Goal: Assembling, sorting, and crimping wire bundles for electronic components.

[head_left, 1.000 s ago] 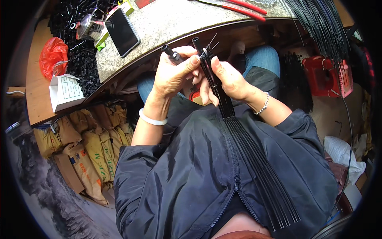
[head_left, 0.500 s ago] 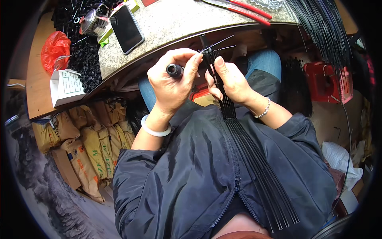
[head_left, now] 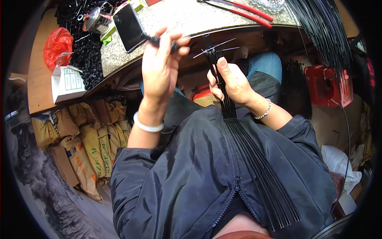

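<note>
My right hand (head_left: 232, 81) is closed around a black umbrella frame (head_left: 227, 105), its thumb along the shaft. The long thin ribs run down over my dark jacket, and the frame's other end points up toward the table edge. At that end, thin wires (head_left: 215, 48) stick out sideways, crossing. My left hand (head_left: 163, 65) is raised to the left of the frame, apart from it. Its fingers are closed on a short black rod-like tool (head_left: 155, 40), blurred by motion, so its exact kind is unclear.
On the speckled tabletop (head_left: 175, 20) lie a black phone (head_left: 130, 28) and red-handled pliers (head_left: 246, 11). Small black parts (head_left: 85, 59) heap at the left, beside a red plastic bag (head_left: 58, 47) and a white box (head_left: 68, 83). Black ribs (head_left: 318, 32) overhang the right edge.
My left hand has moved away from the frame's end, up and left toward the phone, turning the black tool with it. The wires now show more fully. My right hand keeps its hold.
</note>
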Demonstrator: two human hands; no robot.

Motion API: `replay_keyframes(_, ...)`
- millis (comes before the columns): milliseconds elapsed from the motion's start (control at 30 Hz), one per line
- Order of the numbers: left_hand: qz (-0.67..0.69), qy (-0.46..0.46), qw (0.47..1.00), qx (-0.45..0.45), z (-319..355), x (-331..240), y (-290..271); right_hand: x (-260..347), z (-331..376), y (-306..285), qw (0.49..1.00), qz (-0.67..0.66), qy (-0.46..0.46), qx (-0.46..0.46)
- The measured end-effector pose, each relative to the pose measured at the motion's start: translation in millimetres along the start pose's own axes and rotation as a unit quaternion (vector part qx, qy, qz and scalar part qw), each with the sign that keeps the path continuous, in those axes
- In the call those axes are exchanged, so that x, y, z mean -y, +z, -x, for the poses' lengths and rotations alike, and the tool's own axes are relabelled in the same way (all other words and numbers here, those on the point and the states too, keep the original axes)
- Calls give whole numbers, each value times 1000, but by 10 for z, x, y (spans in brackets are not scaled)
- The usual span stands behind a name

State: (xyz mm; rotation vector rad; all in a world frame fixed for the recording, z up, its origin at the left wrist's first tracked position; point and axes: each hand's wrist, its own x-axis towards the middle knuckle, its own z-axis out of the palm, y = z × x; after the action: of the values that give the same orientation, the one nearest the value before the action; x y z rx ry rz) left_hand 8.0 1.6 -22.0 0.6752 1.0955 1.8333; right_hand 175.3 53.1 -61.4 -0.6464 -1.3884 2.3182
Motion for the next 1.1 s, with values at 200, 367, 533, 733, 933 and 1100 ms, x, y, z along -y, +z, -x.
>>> replay_keyframes(200, 18, -88, 982, 169, -219, -84, 195, 7, 13, 52, 1000, 10, 8, 6)
replay_keyframes(367, -18, -132, 973, 188, -258, 6, 155, 12, 19, 33, 1000, 30, 2, -1)
replay_keyframes(533, -40, -145, 968, 201, -247, -14, 159, 21, 8, 24, 1000, 21, 7, -4)
replay_keyframes(733, -48, -124, 967, 217, -235, 1, 155, 23, -12, 13, 1000, 15, 3, -11)
replay_keyframes(933, -93, -111, 968, 205, -235, -2, 181, 6, -32, -4, 1000, 7, 1, -4)
replay_keyframes(1100, -52, -174, 958, 221, -242, -14, 132, -2, -24, 11, 1000, -8, 3, -11)
